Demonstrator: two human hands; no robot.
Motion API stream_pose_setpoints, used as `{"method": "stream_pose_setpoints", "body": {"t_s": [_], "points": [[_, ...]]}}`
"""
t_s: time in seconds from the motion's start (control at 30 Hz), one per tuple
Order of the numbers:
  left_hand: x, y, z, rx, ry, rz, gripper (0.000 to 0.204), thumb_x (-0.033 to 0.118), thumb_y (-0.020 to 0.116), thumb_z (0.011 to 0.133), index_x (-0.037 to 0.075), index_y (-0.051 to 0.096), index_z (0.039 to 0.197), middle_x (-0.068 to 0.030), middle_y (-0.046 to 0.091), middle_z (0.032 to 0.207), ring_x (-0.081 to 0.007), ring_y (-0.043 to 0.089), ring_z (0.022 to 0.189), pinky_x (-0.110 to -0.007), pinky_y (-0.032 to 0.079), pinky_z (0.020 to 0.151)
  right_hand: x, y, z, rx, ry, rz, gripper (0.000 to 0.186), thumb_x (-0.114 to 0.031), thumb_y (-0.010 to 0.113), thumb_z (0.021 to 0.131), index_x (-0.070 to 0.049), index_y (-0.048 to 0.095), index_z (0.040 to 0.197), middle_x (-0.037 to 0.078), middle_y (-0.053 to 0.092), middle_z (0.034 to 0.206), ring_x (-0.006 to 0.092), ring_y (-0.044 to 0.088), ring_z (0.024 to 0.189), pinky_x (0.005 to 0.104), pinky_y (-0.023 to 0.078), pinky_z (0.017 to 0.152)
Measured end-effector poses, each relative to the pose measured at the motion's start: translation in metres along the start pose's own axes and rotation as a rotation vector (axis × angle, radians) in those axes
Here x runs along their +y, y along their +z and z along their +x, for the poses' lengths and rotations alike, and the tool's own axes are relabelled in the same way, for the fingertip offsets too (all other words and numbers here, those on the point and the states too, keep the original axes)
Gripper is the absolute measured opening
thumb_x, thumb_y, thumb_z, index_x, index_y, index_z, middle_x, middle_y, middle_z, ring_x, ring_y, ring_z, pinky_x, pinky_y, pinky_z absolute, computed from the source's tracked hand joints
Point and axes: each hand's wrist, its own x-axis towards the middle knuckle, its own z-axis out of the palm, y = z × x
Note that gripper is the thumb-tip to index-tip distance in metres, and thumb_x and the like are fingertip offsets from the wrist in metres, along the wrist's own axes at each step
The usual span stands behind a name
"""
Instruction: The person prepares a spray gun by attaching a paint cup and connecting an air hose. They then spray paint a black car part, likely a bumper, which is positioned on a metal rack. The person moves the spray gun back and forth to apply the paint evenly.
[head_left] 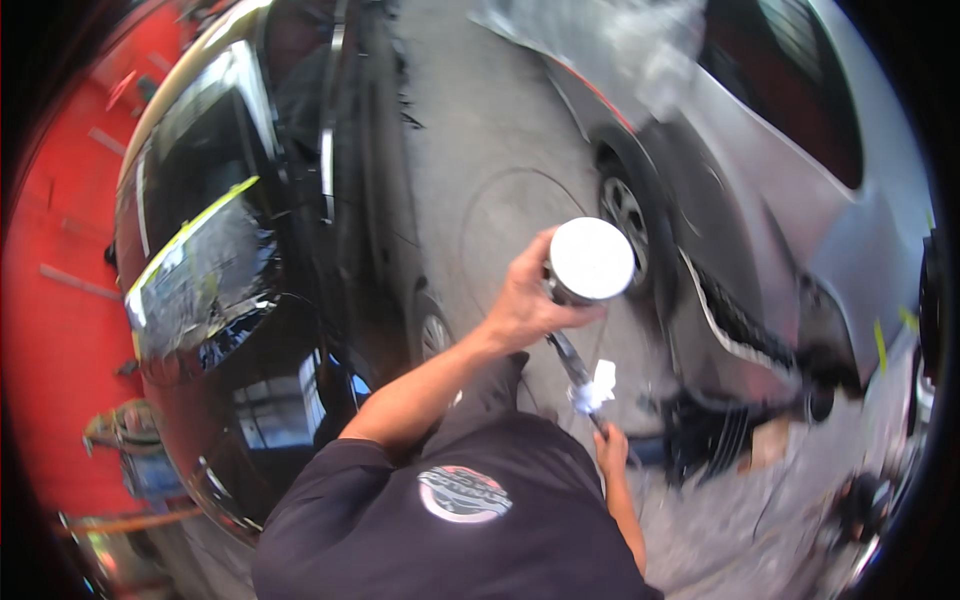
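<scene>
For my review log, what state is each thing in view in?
White-topped container: held, white top toward the camera
Left hand: curled around the container
Right hand: appears closed on a slim dark piece
White wad: crumpled
Clear sheet: taped to the black car
Plastic sheeting: draped over the silver car

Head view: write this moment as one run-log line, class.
Left hand: gripping white-topped cup | right hand: on slim dark handle or hose, unclear which | surroundings: dark car left, silver car right
</scene>
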Motion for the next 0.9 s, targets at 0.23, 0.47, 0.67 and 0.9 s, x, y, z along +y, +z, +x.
{"method": "stream_pose_setpoints", "body": {"t_s": [0.23,0.47,0.67,0.9], "points": [[-0.040,-0.120,0.128,0.156,0.018,-0.032,0.091,0.010,0.096,0.068,0.004,0.050,0.146,-0.0081,0.063,0.131,-0.0200,0.063,0.123,-0.037,0.051,0.106,-0.002,-0.009,0.067,-0.004,0.304,-0.078,0.031,-0.025,0.076,0.091,0.005,0.071,0.094,0.031,0.071,0.088,0.0515,0.070,0.089,0.0573,0.052,0.079],[-0.057,-0.267,0.273,0.237,0.011,0.029,0.088,0.018,0.096,0.068,0.004,0.053,0.143,-0.0082,0.065,0.127,-0.0217,0.064,0.120,-0.038,0.051,0.104,-0.023,0.042,0.228,-0.114,0.342,-0.044,0.037,-0.030,0.073,0.094,0.006,0.074,0.101,0.031,0.073,0.088,0.0488,0.072,0.088,0.0546,0.054,0.078],[-0.099,-0.392,0.391,0.367,0.021,0.064,0.084,0.019,0.094,0.071,0.002,0.054,0.143,-0.0094,0.066,0.127,-0.0225,0.064,0.119,-0.040,0.052,0.105,-0.035,0.086,0.403,-0.075,0.122,-0.325,0.050,-0.041,0.068,0.099,0.009,0.073,0.103,0.035,0.072,0.097,0.0474,0.072,0.099,0.0539,0.055,0.087],[-0.156,-0.495,0.535,0.443,0.081,0.087,0.084,0.017,0.094,0.071,0.003,0.053,0.143,-0.0097,0.066,0.126,-0.0212,0.064,0.120,-0.039,0.052,0.104,-0.225,0.091,0.655,-0.266,0.226,-0.241,0.050,-0.041,0.067,0.100,0.008,0.073,0.102,0.031,0.074,0.096,0.0445,0.074,0.093,0.0503,0.057,0.081]]}}
